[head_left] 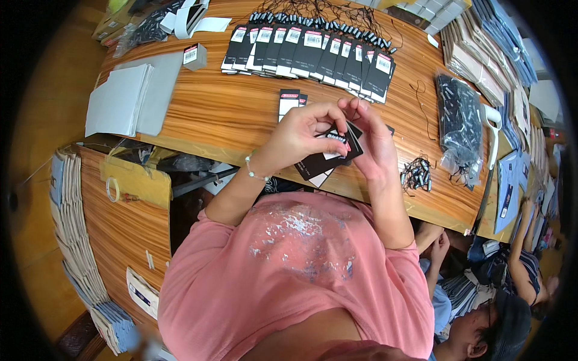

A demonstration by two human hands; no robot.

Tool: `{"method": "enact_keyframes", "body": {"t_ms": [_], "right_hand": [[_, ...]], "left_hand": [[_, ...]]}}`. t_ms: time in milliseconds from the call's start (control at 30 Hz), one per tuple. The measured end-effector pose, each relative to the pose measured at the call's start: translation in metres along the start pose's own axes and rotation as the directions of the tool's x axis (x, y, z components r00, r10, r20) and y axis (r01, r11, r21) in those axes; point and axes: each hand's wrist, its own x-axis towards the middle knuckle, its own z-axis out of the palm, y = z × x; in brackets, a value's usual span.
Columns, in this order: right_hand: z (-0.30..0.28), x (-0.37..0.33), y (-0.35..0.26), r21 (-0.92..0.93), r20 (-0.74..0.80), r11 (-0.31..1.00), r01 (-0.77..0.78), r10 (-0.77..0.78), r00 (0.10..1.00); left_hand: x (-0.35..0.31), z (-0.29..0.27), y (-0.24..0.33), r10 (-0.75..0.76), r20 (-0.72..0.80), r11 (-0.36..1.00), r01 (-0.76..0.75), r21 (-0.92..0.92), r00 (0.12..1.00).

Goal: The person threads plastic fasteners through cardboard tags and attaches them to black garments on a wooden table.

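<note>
My left hand (310, 129) pinches several black hang tags (319, 165) with white barcode labels between thumb and fingers, just above the table's near edge. Close against it, my right hand (374, 141) curves round the other edge of the tags. Its fingertips are bent together near my left fingers; what they grip, if anything, is too small to make out. Just beyond my left hand, a small pile of tags (289, 103) lies on the table. Farther off, a fanned row of black hang tags (307, 54) has dark cords attached at its top.
Right of my hands, a loose bunch of cords (416, 174) and a clear bag of cords (459, 114) lie near a white handheld tool (492, 132). White papers (117, 99) and a small box (194, 56) stand left. Folded garments (475, 54) fill the far right; other people work at lower right.
</note>
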Motion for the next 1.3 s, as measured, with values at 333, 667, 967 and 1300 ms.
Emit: {"method": "enact_keyframes", "body": {"t_ms": [333,667,967,1300], "right_hand": [[0.003,0.007,-0.017,0.179,0.093,0.967,0.179,-0.198,0.976],[0.016,0.011,-0.025,0.051,0.215,0.909,0.413,-0.413,0.885],[0.026,0.008,-0.018,-0.065,0.356,0.911,0.407,-0.36,0.863],[0.04,0.001,-0.014,-0.415,0.389,0.793,0.446,-0.288,0.875]], "left_hand": [[0.002,-0.001,0.002,0.137,-0.19,0.973,-0.096,0.211,0.972],[-0.006,-0.015,0.018,0.393,-0.294,0.835,-0.203,0.512,0.871],[-0.014,-0.009,0.037,0.335,-0.32,0.899,-0.2,0.389,0.886],[-0.021,-0.016,0.042,0.351,-0.293,0.932,-0.303,0.197,0.889]]}}
